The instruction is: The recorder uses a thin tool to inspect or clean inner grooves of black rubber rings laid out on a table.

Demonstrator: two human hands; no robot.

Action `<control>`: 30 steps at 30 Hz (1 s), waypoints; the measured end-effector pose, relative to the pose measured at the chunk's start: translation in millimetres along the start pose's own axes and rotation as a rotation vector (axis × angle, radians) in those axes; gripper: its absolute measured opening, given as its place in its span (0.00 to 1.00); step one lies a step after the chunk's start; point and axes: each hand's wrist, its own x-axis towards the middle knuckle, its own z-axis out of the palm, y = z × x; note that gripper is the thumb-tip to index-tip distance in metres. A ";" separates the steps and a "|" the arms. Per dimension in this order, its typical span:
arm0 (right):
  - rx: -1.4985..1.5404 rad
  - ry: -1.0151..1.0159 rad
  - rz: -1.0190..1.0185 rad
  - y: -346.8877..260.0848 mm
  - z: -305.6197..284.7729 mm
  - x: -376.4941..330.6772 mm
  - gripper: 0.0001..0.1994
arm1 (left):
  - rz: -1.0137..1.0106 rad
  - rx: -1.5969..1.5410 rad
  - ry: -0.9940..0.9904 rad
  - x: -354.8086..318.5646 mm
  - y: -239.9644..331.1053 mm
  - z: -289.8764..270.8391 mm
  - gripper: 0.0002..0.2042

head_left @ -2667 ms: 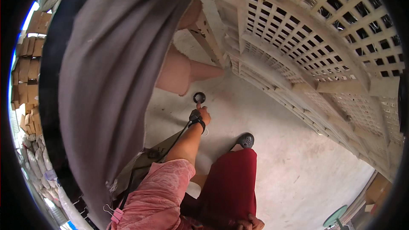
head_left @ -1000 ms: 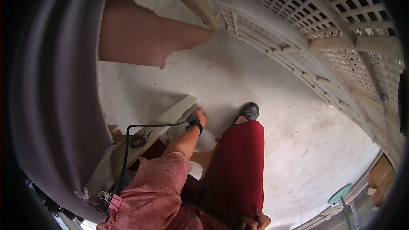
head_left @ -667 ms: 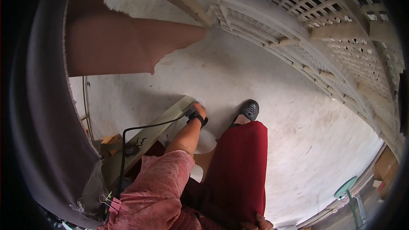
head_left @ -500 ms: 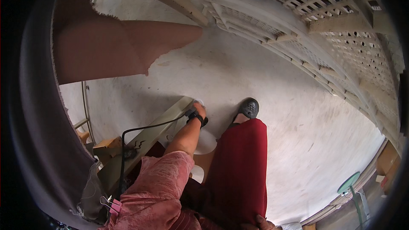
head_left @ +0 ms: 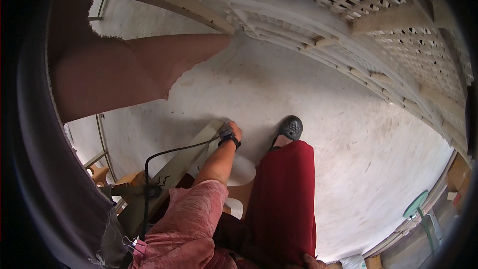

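Note:
My left hand [head_left: 235, 130] reaches down low at the far end of a pale beige beam [head_left: 203, 137]. Its fingers are curled closed, and whatever lies in them is hidden behind the hand. A dark band with a small device [head_left: 227, 135] circles that wrist, and a black cable [head_left: 172, 150] runs from it to the left. Only a small part of my right hand [head_left: 314, 262] shows at the lower edge, against the red garment [head_left: 286, 199] over my leg; its fingers are mostly out of sight.
Brown cloth [head_left: 114, 79] with a frayed edge hangs at the left, beside dark grey cloth [head_left: 37, 154]. Cream lattice plastic furniture [head_left: 318, 15] spans the upper right. My dark shoe [head_left: 291, 128] stands on the pale floor [head_left: 348, 179]. A green round-topped stand [head_left: 416, 204] is at the lower right.
The view has shifted slightly. A whitish bit that showed beside my left fingers is now hidden, and the hand looks more tightly curled. The brown cloth sits a little lower in view.

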 end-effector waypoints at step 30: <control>0.814 0.223 0.022 -27.8 8.1 -1.2 0.12 | 0.679 -1.561 -0.546 -495.6 -79.8 -291.7 0.04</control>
